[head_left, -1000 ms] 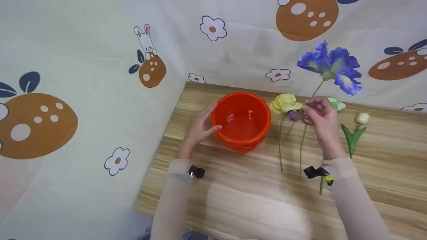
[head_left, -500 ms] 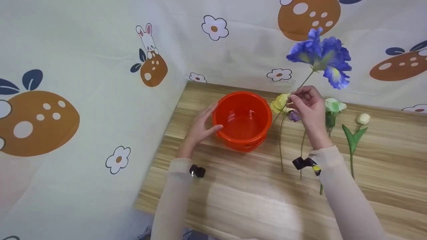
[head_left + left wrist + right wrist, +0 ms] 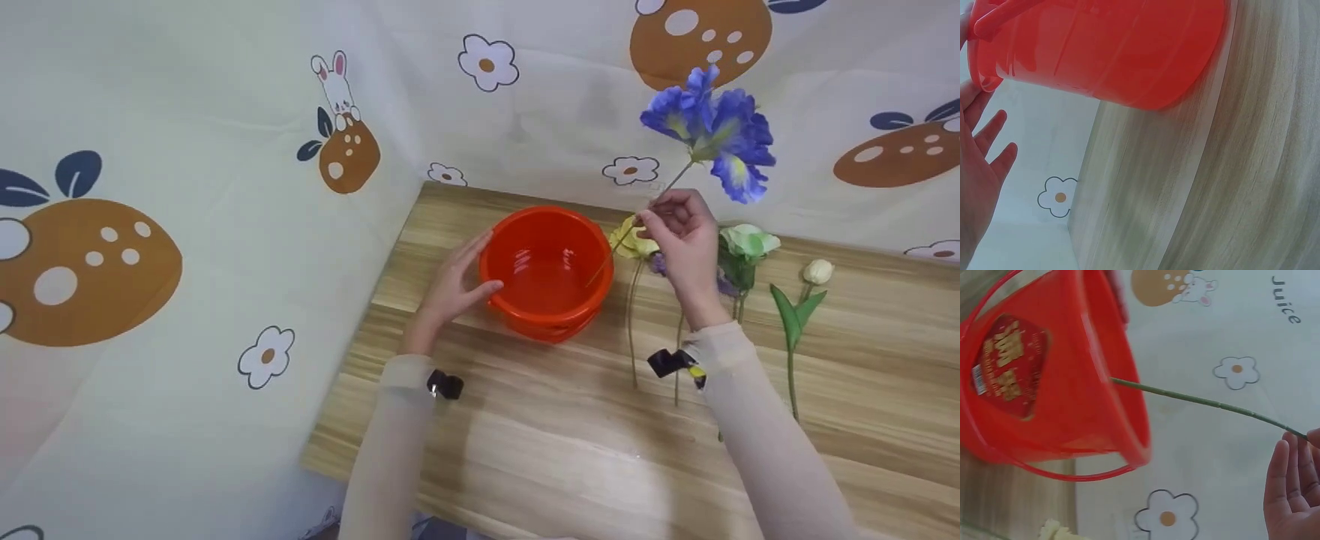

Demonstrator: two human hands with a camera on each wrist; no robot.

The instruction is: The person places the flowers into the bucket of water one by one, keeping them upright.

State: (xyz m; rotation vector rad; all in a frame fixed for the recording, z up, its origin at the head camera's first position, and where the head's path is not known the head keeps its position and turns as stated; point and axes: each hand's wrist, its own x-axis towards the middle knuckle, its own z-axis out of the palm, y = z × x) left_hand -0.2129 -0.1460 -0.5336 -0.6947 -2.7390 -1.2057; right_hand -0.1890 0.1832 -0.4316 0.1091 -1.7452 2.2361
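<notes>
Left hand (image 3: pixel 454 291) is spread loosely against the red bucket (image 3: pixel 551 317), prolly steadying it, while right hand (image 3: pixel 688 244) pinches the blue flower (image 3: pixel 733 133) high on its stem (image 3: pixel 1196 400) so the bottom reaches inside.

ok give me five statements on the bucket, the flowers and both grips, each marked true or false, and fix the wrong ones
1. The right grip pinches the stem of the blue flower. True.

2. The blue flower's bloom is down inside the red bucket. False: only the lower stem reaches in; the bloom is outside.

3. The left grip touches the red bucket. True.

4. The yellow flower stands in the red bucket. False: it lies on the table, beside the bucket.

5. In the head view, the white tulip is left of the red bucket. False: it is to the right.
</notes>
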